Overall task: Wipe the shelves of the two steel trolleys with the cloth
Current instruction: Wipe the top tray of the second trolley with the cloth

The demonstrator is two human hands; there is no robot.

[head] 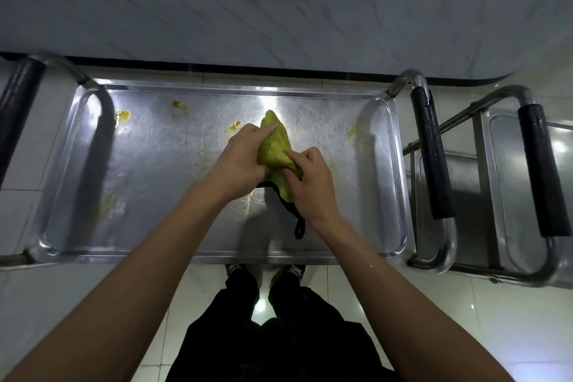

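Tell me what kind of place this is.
Probably a canteen or commercial kitchen's service area. Two steel trolleys stand side by side: the near trolley's shelf carries yellow food smears, a second trolley stands at right, and the floor is glossy white tile.

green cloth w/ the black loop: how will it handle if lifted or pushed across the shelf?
The yellow-green cloth with black edging is bunched between left hand and right hand, so likely floppy and light. Its black hanging loop dangles and may snag. Pushed, it probably smears the yellow spills.
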